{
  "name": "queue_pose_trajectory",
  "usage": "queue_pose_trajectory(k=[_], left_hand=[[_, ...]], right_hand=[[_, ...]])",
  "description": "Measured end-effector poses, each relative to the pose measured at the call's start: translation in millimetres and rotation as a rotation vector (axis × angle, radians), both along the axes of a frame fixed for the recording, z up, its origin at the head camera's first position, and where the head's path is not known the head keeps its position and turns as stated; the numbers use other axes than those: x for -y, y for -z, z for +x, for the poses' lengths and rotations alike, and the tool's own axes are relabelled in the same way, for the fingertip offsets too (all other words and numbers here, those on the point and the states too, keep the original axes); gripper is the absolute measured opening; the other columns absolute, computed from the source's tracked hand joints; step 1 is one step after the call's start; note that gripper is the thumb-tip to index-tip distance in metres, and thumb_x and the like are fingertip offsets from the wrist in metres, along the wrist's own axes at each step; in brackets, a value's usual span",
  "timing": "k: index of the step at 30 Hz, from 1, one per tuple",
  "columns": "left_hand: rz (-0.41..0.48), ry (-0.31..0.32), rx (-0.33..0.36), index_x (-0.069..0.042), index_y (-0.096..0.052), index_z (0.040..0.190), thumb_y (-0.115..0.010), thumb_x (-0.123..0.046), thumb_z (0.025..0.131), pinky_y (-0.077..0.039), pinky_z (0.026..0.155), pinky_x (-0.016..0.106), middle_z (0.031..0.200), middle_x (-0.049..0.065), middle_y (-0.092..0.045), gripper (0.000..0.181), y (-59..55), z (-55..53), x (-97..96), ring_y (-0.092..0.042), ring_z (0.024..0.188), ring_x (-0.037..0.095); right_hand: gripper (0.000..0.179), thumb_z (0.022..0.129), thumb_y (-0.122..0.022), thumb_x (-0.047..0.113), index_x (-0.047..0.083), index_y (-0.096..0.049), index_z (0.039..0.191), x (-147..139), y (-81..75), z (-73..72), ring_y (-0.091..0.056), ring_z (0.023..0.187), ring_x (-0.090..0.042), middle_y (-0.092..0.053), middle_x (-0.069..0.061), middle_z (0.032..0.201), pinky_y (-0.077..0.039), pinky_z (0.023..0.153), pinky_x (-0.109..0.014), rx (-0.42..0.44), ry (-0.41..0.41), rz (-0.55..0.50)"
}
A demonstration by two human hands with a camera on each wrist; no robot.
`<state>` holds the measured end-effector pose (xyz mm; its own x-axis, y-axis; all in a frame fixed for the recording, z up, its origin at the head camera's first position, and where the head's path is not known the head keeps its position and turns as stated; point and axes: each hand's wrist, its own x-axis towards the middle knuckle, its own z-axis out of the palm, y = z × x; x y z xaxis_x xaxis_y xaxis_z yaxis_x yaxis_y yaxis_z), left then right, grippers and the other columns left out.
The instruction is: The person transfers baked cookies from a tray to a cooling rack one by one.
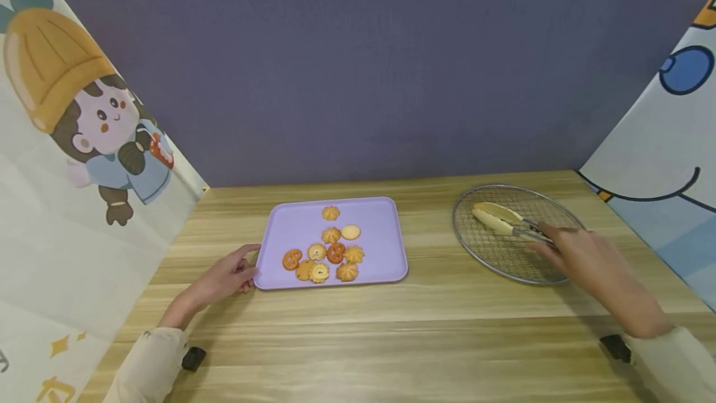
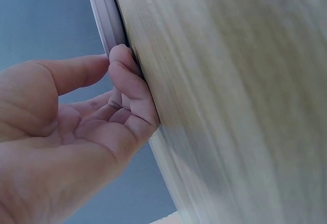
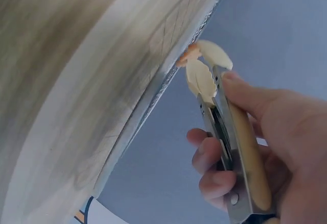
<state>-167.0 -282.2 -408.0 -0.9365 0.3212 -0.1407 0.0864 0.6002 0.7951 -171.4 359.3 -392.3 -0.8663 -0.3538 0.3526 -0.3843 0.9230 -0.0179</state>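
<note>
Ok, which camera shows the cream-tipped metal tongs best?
Right wrist: the cream-tipped metal tongs appear close up, both tips visible. Head shows them smaller, partly covered by the right hand; left wrist doesn't show them.

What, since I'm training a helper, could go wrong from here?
The cookie at the tips of the tongs might slip or crumble if squeezed badly. If the left hand lifts the tray by the edge it holds, the cookies lying there could slide.
</note>
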Motion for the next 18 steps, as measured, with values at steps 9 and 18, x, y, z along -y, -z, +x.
queue_pose_trajectory(k=[9, 18], left_hand=[[-0.015, -0.01, -0.005, 0.01, -0.03, 0.148, -0.053, 0.001, 0.1, -0.051, 0.058, 0.026, 0.079, 0.011, -0.06, 0.054, 0.9, -0.1, 0.0, -0.057, 0.067, 0.016], [-0.027, -0.011, -0.008, 0.01, -0.03, 0.148, -0.052, 0.001, 0.1, -0.05, 0.058, 0.026, 0.079, 0.011, -0.06, 0.054, -0.7, 0.8, -0.8, -0.057, 0.067, 0.017]], right_hand=[[0.025, 0.096, -0.066, 0.02, -0.005, -0.065, 0.101, -4.1, 1.2, -0.5, -0.035, 0.038, -0.013, -0.037, 0.006, 0.049, -0.029, 0.036, -0.034, -0.132, -0.026, 0.005], [0.028, 0.096, -0.068, 0.022, -0.005, -0.071, 0.102, 2.3, -5.1, -4.2, -0.031, 0.04, -0.009, -0.036, 0.008, 0.05, -0.029, 0.042, -0.029, -0.075, -0.026, -0.067]])
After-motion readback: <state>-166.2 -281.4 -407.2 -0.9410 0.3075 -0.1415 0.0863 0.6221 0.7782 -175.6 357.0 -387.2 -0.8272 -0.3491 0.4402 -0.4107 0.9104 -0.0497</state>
